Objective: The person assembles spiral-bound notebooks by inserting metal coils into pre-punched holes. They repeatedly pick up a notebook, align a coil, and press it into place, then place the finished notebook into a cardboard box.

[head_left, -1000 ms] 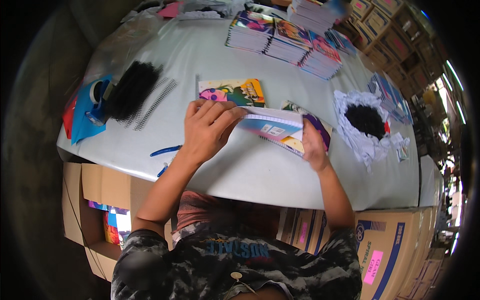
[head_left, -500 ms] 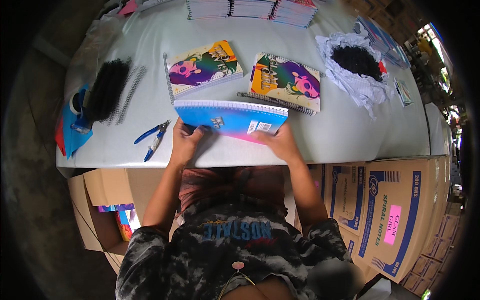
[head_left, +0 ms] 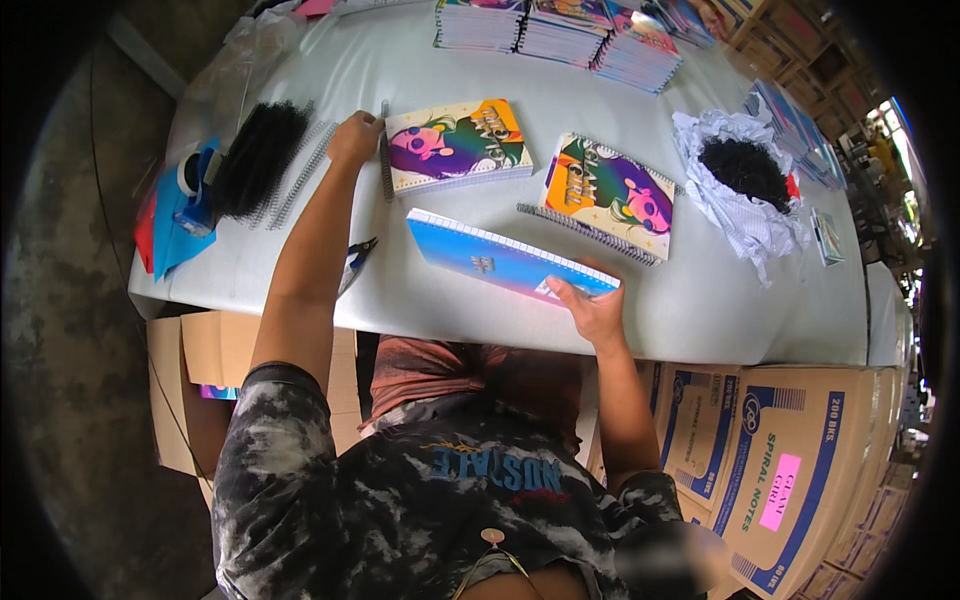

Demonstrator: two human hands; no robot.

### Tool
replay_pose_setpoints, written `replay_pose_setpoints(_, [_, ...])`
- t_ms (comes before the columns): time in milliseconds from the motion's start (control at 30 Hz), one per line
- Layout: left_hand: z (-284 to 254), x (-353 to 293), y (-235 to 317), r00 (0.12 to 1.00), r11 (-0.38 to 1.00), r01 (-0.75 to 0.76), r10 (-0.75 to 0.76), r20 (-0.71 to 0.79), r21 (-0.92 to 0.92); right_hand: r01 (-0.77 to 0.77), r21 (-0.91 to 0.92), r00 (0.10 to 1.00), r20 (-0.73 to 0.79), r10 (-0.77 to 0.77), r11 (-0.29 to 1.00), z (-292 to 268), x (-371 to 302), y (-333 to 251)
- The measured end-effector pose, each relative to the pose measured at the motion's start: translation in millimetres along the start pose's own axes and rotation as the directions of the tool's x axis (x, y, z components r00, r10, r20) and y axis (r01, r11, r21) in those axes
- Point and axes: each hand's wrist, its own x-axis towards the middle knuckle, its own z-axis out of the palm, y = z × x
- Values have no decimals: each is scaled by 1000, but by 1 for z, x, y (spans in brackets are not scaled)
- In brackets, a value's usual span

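Note:
My right hand (head_left: 598, 308) grips the lower right corner of a blue and pink notebook (head_left: 490, 262), held tilted above the table's near side. Along its upper edge runs a white strip with a row of holes. Stretched out to the far left, my left hand (head_left: 356, 138) has its fingertips closed at the upper part of a dark spiral wire coil (head_left: 387, 160). That coil lies along the left edge of a colourful notebook (head_left: 455, 145). To the right is another such notebook (head_left: 612, 195), with a coil (head_left: 590, 235) by its near edge. My left forearm partly hides blue-handled cutters (head_left: 358, 258).
Loose wire coils (head_left: 300, 175) and a black bristly bundle (head_left: 262, 160) lie left, near a tape dispenser (head_left: 195, 190). Notebook stacks (head_left: 560, 35) stand at the back. Crumpled paper (head_left: 700, 150) holds a black tangle (head_left: 745, 170). Cardboard boxes (head_left: 790, 440) stand below the table.
My left hand has let go of the blue notebook and moved up and left to the coil. The notebook, now in my right hand alone, tilts down to the right. The view has shifted.

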Motion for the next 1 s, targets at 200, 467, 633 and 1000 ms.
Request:
replay_pose_setpoints(200, [-3,-12,-21,996,981,-80,86,-22,174,65,49,992,-110,-59,997,5,3,-10])
replay_pose_setpoints(467, [-83,-173,2,576,718,-60,592,563,-693,-12,58,994,-110,18,998,-9,0,0])
replay_pose_setpoints(633, [-57,-206,8,716,836,-404,541,440,-370,-23,11,999,-30,23,1000,-11,-1,8])
replay_pose_setpoints(1000, [-70,-180,21,802,619,-257,565,194,-742,54,-141,999,6,-54,988,-17,1,8])
